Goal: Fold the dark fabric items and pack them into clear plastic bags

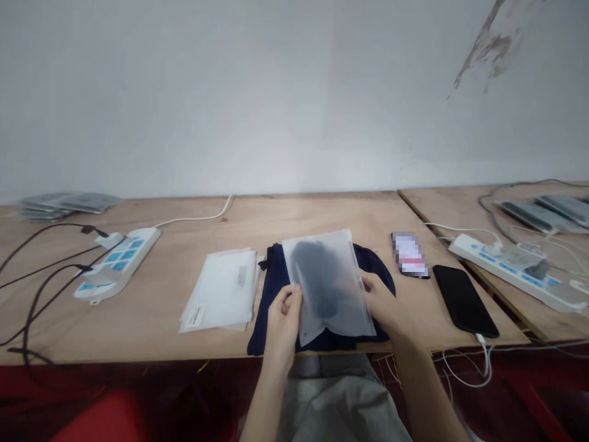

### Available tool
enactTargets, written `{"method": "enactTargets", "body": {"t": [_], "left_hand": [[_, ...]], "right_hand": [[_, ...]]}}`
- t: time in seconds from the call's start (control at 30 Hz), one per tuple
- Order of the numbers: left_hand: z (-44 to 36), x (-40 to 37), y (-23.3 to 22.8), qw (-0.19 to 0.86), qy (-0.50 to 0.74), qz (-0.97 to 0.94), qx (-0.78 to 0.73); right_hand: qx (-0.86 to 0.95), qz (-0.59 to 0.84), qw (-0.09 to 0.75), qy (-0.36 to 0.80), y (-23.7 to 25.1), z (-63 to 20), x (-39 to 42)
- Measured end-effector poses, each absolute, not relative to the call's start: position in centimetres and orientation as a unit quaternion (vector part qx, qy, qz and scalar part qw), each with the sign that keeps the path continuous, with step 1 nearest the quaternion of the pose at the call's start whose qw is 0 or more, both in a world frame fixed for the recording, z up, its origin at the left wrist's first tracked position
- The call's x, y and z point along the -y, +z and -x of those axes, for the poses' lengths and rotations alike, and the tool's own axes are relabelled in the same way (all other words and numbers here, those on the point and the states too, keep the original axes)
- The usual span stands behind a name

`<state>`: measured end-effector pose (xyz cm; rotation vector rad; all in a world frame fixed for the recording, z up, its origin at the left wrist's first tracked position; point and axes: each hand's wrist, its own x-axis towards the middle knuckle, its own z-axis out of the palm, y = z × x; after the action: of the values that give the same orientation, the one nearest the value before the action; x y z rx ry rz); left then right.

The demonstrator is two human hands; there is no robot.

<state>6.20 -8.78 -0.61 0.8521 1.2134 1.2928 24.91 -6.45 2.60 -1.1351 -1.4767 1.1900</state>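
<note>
Frosted pouch (327, 285), dark item inside, probably garment, flat atop navy cloth (271, 307).

Under your hands the frosted plastic bag (329, 285) looks matt and translucent, a dark soft thing showing dimly through it. It lies on navy cloth (271, 313), matt and limp. The bag stack (223, 294) beside it is the same milky plastic. Your desk (184, 258) is bare plywood, dull and grainy. The black phone (464, 301) is glossy.
</note>
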Motion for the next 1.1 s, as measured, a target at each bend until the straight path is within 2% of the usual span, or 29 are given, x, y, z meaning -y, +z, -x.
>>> {"method": "enactTargets", "body": {"t": [0.1, 0.2, 0.37, 0.5, 0.63, 0.77, 0.87, 1.1], "left_hand": [[-5.2, 8.4, -0.8, 0.519, 0.548, -0.368, -0.543], [-3.1, 7.8, -0.4, 0.431, 0.571, -0.393, -0.577], [2.7, 6.5, 0.5, 0.270, 0.591, -0.392, -0.652], [8.3, 5.0, -0.3, 0.158, 0.542, -0.408, -0.717], [12.3, 3.9, -1.5, 0.093, 0.414, -0.466, -0.777], [12.4, 5.1, -1.6, -0.005, 0.338, -0.553, -0.762], [10.7, 6.4, -2.2, -0.018, 0.306, -0.631, -0.713], [9.0, 7.4, -7.6, 0.011, 0.222, -0.649, -0.727]], "right_hand": [[0.586, 0.487, 0.506, 0.404, 2.0, -24.8, 6.9], [0.548, 0.538, 0.533, 0.354, 1.3, -25.4, 7.2], [0.475, 0.568, 0.550, 0.386, -1.0, -26.1, 6.9], [0.469, 0.609, 0.523, 0.368, -2.9, -25.4, 5.7], [0.548, 0.642, 0.487, 0.226, -3.9, -24.5, 5.5], [0.617, 0.614, 0.489, 0.056, -2.4, -23.6, 7.1], [0.698, 0.553, 0.453, 0.022, -0.8, -22.6, 8.6], [0.815, 0.530, 0.233, -0.004, -1.7, -21.1, 8.8]]}}
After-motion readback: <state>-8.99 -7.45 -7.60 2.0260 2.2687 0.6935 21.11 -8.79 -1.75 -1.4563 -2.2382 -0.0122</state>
